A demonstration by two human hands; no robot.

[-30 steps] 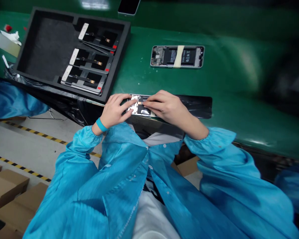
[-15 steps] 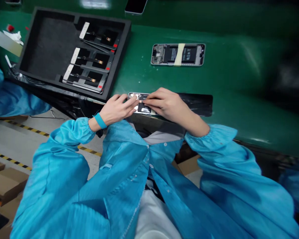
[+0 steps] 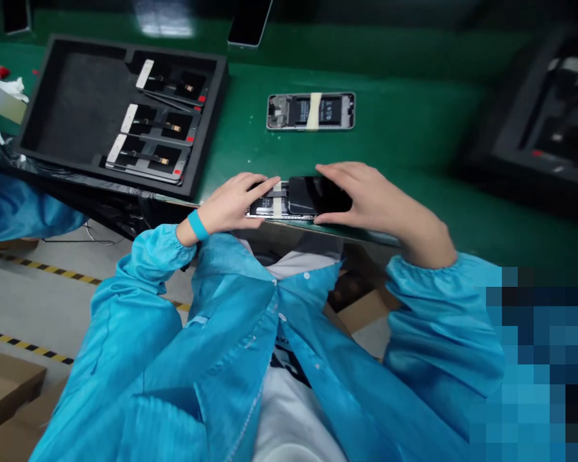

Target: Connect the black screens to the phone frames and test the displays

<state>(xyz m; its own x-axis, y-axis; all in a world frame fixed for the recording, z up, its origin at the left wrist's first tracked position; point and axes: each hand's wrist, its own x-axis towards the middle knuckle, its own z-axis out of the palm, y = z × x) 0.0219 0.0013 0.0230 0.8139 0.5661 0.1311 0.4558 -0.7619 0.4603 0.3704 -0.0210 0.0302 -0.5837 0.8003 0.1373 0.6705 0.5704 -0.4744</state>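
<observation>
An opened phone body [image 3: 266, 206] with a pale tape strip across its battery lies at the table's front edge. My left hand [image 3: 234, 204] holds its left end, thumb and fingers at opposite long sides. Over the body's right part is a black screen panel [image 3: 313, 194], joined to it by a dark flat cable. My right hand [image 3: 361, 196] grips the panel's right part between thumb and fingers. Behind them a second opened phone body [image 3: 334, 111] with a tape strip lies flat, touched by neither hand.
A black foam tray [image 3: 72, 96] with several screen panels [image 3: 157, 128] stands at the left. Another dark tray [image 3: 525, 128] is at the right, blurred. A phone [image 3: 250, 22] lies at the back. A co-worker's blue sleeve [image 3: 29, 205] is at the far left.
My right hand has left the small connector and now holds the screen panel, which has moved left over the phone body. My left fingers have shifted to the body's sides. The view has turned rightward.
</observation>
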